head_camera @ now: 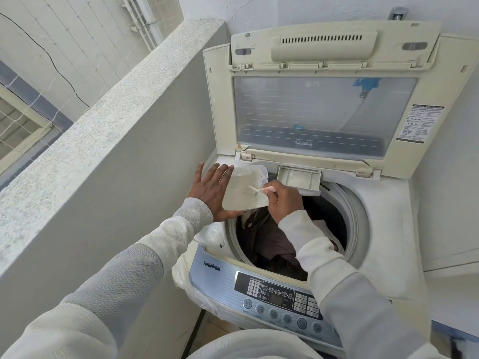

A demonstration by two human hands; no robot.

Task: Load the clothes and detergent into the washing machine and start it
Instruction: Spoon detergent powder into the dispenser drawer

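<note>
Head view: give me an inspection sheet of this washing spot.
Surface: washing machine top, dusty; lid raised.
Job's things: dark clothes in the drum; pale box held over the drum's rim; detergent drawer pulled out.
Clutter: plastic wrap at the machine's left side.
Grippers: left hand flat against the box; right hand pinches a small scoop.
Cables: black wire on the far tiled wall.
Surroundings: balcony parapet, pipes.
</note>
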